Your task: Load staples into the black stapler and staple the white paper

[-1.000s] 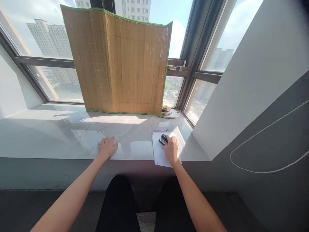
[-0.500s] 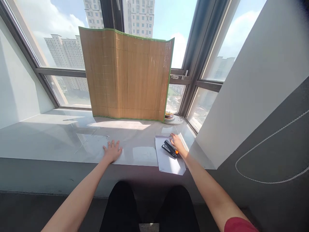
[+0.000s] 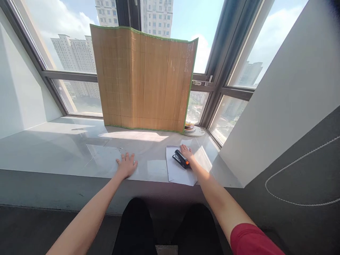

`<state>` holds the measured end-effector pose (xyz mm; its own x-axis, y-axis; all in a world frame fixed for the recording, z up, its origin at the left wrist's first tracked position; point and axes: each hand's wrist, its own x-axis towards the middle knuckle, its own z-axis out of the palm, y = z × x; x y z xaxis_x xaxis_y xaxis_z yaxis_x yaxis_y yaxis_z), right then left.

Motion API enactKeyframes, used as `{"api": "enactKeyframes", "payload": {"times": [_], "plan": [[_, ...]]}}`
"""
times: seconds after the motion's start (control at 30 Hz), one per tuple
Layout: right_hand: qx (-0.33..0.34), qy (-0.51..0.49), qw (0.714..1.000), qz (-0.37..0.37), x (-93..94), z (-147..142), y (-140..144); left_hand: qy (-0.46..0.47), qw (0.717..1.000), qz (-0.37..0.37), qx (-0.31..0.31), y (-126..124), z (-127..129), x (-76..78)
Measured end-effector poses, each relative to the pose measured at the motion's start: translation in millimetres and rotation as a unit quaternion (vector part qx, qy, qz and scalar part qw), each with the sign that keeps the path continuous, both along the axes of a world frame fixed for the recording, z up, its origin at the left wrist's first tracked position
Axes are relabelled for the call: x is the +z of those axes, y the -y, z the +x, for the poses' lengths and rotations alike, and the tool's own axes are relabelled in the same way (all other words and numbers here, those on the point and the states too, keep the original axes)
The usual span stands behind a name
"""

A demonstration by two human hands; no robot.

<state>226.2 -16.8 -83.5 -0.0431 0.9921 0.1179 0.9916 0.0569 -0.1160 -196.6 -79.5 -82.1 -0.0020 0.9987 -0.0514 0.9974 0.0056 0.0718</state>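
Observation:
My left hand [image 3: 126,165] lies flat on the pale window sill [image 3: 151,150], fingers spread, with nothing in it. Off to the right, white paper [image 3: 178,176] rests close to the sill's front edge, its near end reaching slightly past it. A black stapler [image 3: 179,160] with an orange part sits on this paper, set at a slant. My right hand [image 3: 187,152] is pressed down on the paper's far right part, right beside the stapler. Its fingers are stretched out and not wrapped round the stapler. That hand covers part of the paper.
A brown bamboo mat [image 3: 148,81] with green edging stands upright against the window. Behind its right end is a stack of round, plate-like things [image 3: 195,131]. Small bits [image 3: 120,148] lie beyond my left hand. A white beaded cord [image 3: 292,203] hangs at the right.
My right hand has moved left, and the paper and stapler have shifted left and farther onto the sill with it. My left hand stays put. The view has turned slightly.

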Motion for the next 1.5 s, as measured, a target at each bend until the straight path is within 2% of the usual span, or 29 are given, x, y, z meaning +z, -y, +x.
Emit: {"api": "enactKeyframes", "payload": {"times": [0.13, 0.37, 0.47, 0.6, 0.77, 0.9, 1.0, 1.2, 1.27, 1.37, 1.5], "plan": [[0.031, -0.013, 0.999, -0.037, 0.7, -61.4, -22.5, -0.006, 1.000, -0.009, -0.008, -0.5, 0.4, -2.0], [0.091, -0.035, 0.994, -0.044, 4.8, -171.0, -49.6, 0.005, 1.000, -0.005, -0.011, 0.1, -0.3, -3.7], [0.110, -0.041, 0.992, -0.045, 5.3, -199.4, -58.4, 0.004, 1.000, -0.001, -0.017, -0.7, -1.0, -5.8], [0.115, -0.045, 0.991, -0.047, 5.0, -214.0, -66.3, -0.001, 1.000, 0.000, -0.020, -0.7, -0.6, -6.6], [0.096, -0.031, 0.994, -0.035, 1.2, -209.5, -61.2, -0.002, 1.000, -0.011, -0.020, 2.2, -0.3, -1.4], [0.082, -0.026, 0.996, -0.024, -3.6, -190.1, -48.4, 0.009, 1.000, -0.022, -0.014, 5.5, 0.3, 4.3], [0.067, -0.027, 0.997, -0.031, -5.4, -159.9, -41.1, 0.007, 1.000, -0.011, -0.001, 7.5, 2.3, 8.1], [0.010, -0.018, 0.999, -0.040, -11.1, -77.1, -30.9, 0.010, 1.000, -0.005, 0.006, 6.7, 4.2, 10.6], [0.000, -0.018, 0.999, -0.037, -12.3, -59.1, -26.7, 0.005, 1.000, -0.006, 0.004, 5.6, 3.8, 9.9], [0.004, -0.027, 0.999, -0.025, -10.7, -49.9, -20.7, -0.001, 1.000, -0.004, 0.008, 3.9, 3.1, 8.5], [-0.004, -0.044, 0.999, -0.026, -6.3, -55.3, -15.2, 0.001, 1.000, -0.004, 0.007, 1.7, 1.6, 6.2]]}}
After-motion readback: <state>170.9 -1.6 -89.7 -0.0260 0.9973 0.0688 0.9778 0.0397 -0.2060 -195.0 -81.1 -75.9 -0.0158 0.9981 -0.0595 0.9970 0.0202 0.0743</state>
